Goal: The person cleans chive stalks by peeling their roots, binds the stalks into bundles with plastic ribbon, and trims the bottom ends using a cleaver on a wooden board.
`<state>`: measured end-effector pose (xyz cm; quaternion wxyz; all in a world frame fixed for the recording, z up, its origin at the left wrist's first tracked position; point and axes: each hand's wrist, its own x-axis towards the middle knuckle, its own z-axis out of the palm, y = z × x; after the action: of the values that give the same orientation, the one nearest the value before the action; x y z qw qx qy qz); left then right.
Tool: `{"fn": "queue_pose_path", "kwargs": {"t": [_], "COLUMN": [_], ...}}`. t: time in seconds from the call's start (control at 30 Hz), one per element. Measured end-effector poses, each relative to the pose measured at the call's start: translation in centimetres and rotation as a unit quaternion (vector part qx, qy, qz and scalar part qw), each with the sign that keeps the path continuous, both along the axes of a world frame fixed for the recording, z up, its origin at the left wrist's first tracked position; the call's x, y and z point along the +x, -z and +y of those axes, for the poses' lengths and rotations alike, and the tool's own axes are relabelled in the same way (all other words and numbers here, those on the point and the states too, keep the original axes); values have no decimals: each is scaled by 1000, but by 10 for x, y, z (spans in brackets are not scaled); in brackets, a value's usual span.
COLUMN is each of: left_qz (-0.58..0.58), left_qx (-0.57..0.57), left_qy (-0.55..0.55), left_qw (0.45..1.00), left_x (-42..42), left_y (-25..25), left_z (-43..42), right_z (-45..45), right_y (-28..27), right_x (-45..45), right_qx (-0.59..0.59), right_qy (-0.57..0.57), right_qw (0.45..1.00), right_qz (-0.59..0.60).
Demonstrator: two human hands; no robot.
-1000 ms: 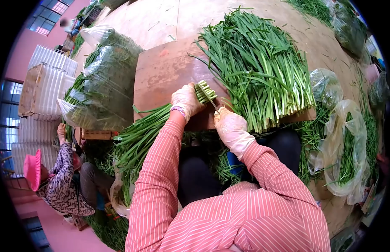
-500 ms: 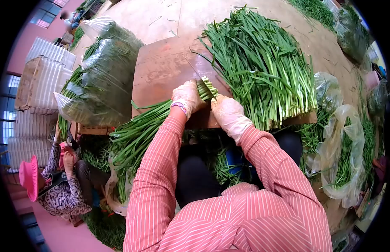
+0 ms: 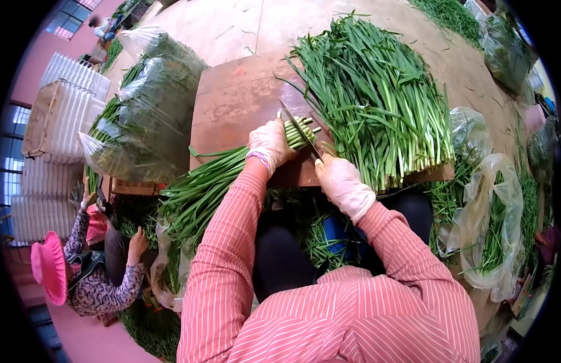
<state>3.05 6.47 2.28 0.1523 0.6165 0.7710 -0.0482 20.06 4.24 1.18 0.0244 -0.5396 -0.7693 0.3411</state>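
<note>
My left hand (image 3: 271, 145), in a pale glove, is closed round a bunch of green stalks (image 3: 211, 178) at the front of a brown board (image 3: 235, 97). The leaves trail to the lower left, and the pale cut ends stick out to the right of the hand. My gloved right hand (image 3: 342, 181) grips the handle of a knife (image 3: 300, 128), whose blade lies across the stalk ends and points to the upper left. A large pile of green stalks (image 3: 377, 103) rests on the board's right side, close beyond my right hand.
A clear bag full of greens (image 3: 153, 115) stands left of the board. White crates (image 3: 65, 130) are stacked at the far left. Below them sits a person in a pink hat (image 3: 49, 266). Open plastic bags with greens (image 3: 495, 224) lie at the right.
My right hand and the knife have shifted right and slightly down, while my left hand stays round the bunch. The person at the left has moved an arm outward.
</note>
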Motion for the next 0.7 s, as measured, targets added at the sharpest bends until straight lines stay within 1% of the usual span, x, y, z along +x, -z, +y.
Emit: {"fn": "queue_pose_path", "kwargs": {"t": [0.07,0.1,0.13,0.17,0.2,0.23,0.27,0.3,0.33,0.4,0.43,0.47,0.5,0.53,0.6,0.63,0.67,0.7], "left_qz": [-8,-7,-5,-2,-7,-13,-5,9,22,5,-12,-3,0,4,6,7,8,5], "left_qx": [-34,-18,10,15,-7,-25,-19,-14,-9,-2,2,-15,-13,-10,-21,-36,-37,-34], "left_qy": [-13,-7,-5,-3,-4,-7,-11,-4,0,-4,-6,-23,-24,-25,-19,-15,-12,-7], "left_qw": [999,1000,1000,1000,1000,1000,1000,1000,1000,1000,1000,1000,1000,1000,1000,999,999,999], "left_x": [0,0,-2,-3,-3,-2,1,1,2,-2,-1,5,5,2,3,3,3,2], "left_y": [-4,1,3,4,4,1,-3,-2,0,2,2,-2,-1,0,-3,-4,-5,-6], "left_z": [3,0,3,2,1,2,2,0,0,3,1,2,1,1,2,1,0,2], "right_z": [18,25,39,40,39,36,24,12,7,16,25,58,54,48,46,37,39,38], "right_y": [76,40,57,45,34,52,35,19,28,47,50,139,115,80,59,25,32,39], "right_x": [-12,-24,-33,-33,-31,-25,-21,-4,-6,-15,-27,-56,-56,-53,-30,-10,-8,-4], "right_qx": [126,49,50,-1,-54,7,67,21,-16,12,26,14,28,42,-127,-224,-137,-178], "right_qy": [-76,-2,-25,-4,18,-23,-63,-75,4,-19,7,-8,22,53,89,126,94,146], "right_qw": [987,997,998,999,997,999,995,997,1000,999,998,999,999,998,984,955,976,957], "right_qz": [61,64,41,42,43,37,29,-8,-5,25,48,43,23,4,86,148,140,178]}}
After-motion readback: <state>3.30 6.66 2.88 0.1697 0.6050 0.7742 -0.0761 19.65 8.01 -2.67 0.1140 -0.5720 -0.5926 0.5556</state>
